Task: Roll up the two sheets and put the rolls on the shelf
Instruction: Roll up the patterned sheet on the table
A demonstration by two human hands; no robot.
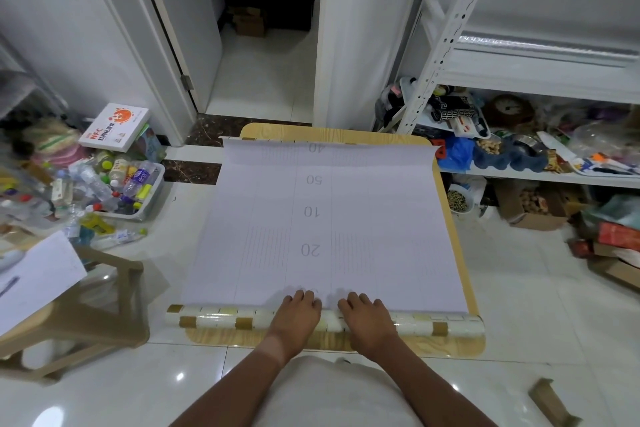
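Note:
A sheet (381,218) lies face down on a small wooden table (453,218), its white backing printed with numbers and grid lines. Its near end is rolled into a tube (214,319) that shows a cream and brown tile pattern. My left hand (296,319) and my right hand (367,317) rest palm down side by side on the middle of the roll, fingers reaching onto the flat backing. A silver roll (547,45) lies on the white metal shelf (540,76) at the upper right.
A wooden stool (104,305) with a white paper on it stands to the left. A bin of bottles (117,184) and a white box (114,126) sit on the floor beyond it. Cluttered lower shelves and cardboard boxes (530,208) fill the right. An open doorway (266,62) is ahead.

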